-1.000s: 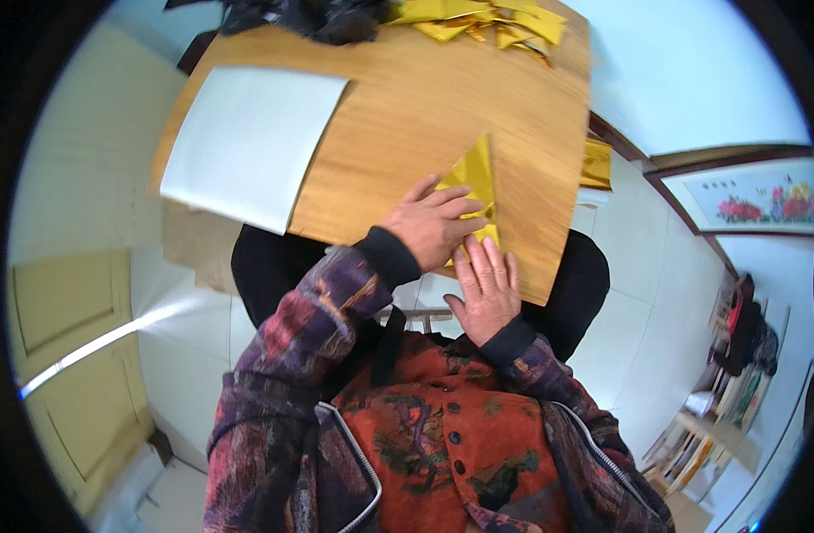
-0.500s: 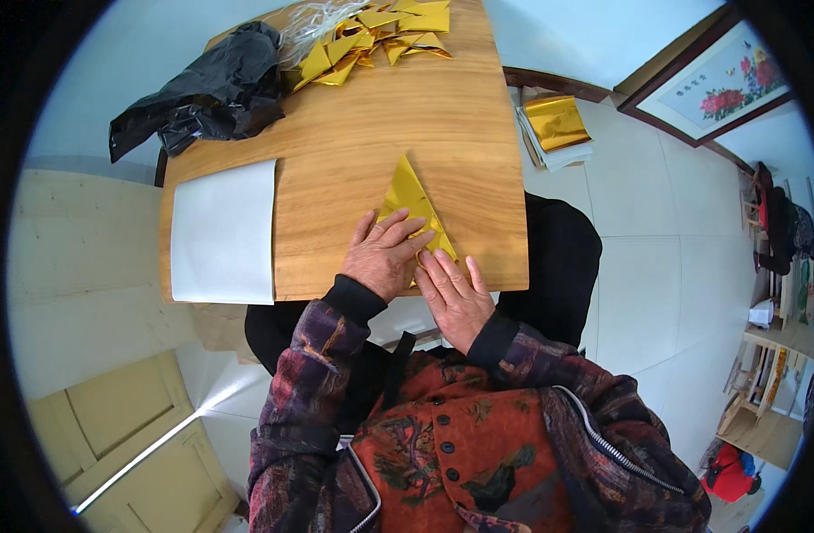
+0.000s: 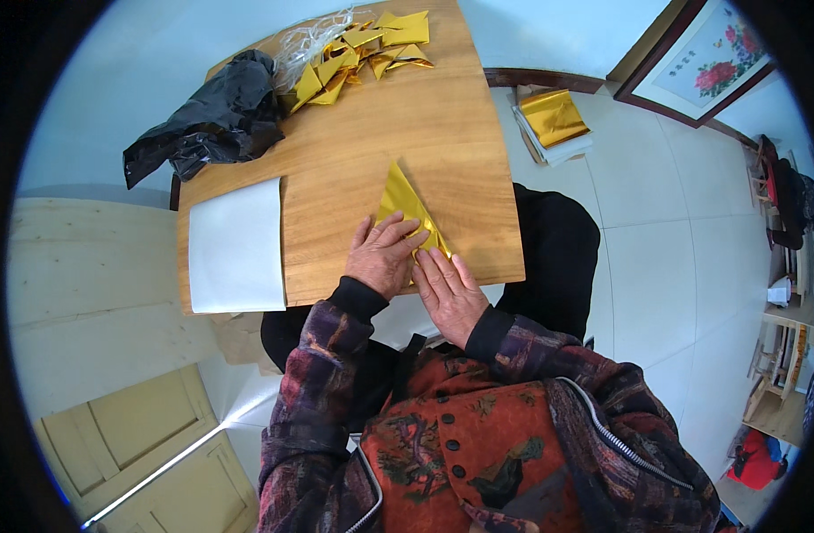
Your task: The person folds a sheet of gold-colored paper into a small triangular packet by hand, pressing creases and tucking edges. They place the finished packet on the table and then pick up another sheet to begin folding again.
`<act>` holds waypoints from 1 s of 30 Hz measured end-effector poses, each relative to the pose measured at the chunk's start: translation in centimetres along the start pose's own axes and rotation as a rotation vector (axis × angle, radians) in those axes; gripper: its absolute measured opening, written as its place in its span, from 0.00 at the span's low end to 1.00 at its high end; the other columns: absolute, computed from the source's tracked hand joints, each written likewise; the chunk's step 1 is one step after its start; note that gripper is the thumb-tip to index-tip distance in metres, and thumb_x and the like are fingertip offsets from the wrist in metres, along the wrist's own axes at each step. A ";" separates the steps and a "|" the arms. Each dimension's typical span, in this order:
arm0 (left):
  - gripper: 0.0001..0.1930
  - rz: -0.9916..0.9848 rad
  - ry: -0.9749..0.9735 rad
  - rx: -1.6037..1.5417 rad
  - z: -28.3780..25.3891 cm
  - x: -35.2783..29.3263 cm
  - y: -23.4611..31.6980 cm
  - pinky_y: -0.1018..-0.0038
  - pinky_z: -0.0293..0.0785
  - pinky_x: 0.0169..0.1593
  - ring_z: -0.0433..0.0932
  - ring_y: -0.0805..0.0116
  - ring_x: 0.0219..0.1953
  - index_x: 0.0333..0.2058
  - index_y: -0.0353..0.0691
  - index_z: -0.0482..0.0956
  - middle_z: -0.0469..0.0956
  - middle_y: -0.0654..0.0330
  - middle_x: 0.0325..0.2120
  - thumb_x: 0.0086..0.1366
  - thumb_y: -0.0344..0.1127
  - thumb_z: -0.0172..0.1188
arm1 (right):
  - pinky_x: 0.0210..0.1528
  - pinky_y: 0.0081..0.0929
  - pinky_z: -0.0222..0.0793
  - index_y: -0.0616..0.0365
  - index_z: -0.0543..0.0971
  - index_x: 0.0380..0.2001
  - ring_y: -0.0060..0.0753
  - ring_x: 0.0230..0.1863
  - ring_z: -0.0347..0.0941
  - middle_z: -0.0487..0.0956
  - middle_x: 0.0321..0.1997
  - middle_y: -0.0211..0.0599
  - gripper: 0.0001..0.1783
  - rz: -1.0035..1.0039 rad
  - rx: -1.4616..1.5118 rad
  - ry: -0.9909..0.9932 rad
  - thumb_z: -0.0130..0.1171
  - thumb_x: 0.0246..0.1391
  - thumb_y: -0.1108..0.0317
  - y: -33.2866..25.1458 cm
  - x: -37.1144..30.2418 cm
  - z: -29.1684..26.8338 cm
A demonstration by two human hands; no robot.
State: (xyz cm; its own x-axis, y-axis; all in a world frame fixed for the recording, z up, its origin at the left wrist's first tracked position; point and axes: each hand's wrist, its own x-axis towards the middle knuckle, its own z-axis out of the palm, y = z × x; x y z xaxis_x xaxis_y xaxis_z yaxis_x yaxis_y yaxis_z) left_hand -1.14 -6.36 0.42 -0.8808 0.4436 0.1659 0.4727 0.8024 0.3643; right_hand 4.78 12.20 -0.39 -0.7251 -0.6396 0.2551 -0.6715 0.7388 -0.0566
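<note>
A sheet of shiny gold foil paper (image 3: pixel 397 192), folded to a pointed triangle, lies near the front edge of the table with its tip pointing away from me. My left hand (image 3: pixel 379 259) rests flat on its left and middle part, fingers spread. Against the lower right part lies my right hand (image 3: pixel 449 298), fingers stretched out and pressing on the paper by the table edge. Both hands cover the paper's lower portion, so the folds there are hidden.
Folded gold paper pieces (image 3: pixel 405 31) are heaped at the table's far end, beside clear plastic strips (image 3: pixel 305 44) and a crumpled black plastic bag (image 3: pixel 225 115). A white sheet (image 3: pixel 236 249) lies on the left. Gold sheets (image 3: pixel 554 117) top a paper stack on the floor, right.
The whole view has shifted and tilted slightly. My right thumb has drawn a little closer to its fingers. Both hands stay on the gold paper.
</note>
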 end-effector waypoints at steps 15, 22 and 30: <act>0.24 -0.092 -0.041 -0.120 -0.5 -0.5 1.3 0.45 0.45 0.67 0.61 0.59 0.66 0.55 0.54 0.75 0.71 0.64 0.58 0.59 0.40 0.63 | 0.39 0.38 0.70 0.61 0.75 0.37 0.48 0.41 0.75 0.78 0.41 0.47 0.09 0.410 0.617 0.119 0.58 0.50 0.74 5.2 0.5 -2.9; 0.24 -0.084 -0.034 -0.110 -0.3 -0.5 1.1 0.46 0.45 0.67 0.62 0.60 0.65 0.55 0.56 0.75 0.70 0.65 0.58 0.59 0.42 0.63 | 0.22 0.30 0.69 0.61 0.75 0.29 0.32 0.18 0.74 0.77 0.19 0.36 0.06 0.748 1.237 -0.306 0.53 0.58 0.71 7.0 3.2 -2.3; 0.23 -0.094 -0.036 -0.113 -0.2 -0.5 1.1 0.47 0.44 0.68 0.62 0.61 0.66 0.55 0.57 0.75 0.70 0.66 0.58 0.59 0.43 0.63 | 0.17 0.26 0.67 0.66 0.75 0.33 0.26 0.14 0.73 0.78 0.19 0.36 0.11 0.796 1.199 -0.603 0.48 0.62 0.68 7.7 5.4 -3.5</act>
State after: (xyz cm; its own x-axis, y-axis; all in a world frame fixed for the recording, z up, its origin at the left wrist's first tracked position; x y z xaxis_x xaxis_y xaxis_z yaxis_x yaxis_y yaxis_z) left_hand -0.14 -5.78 0.94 -0.9184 0.3844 0.0939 0.3803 0.7917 0.4781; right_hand -3.76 15.16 3.95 -0.6943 -0.3849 -0.6082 0.3899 0.5091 -0.7673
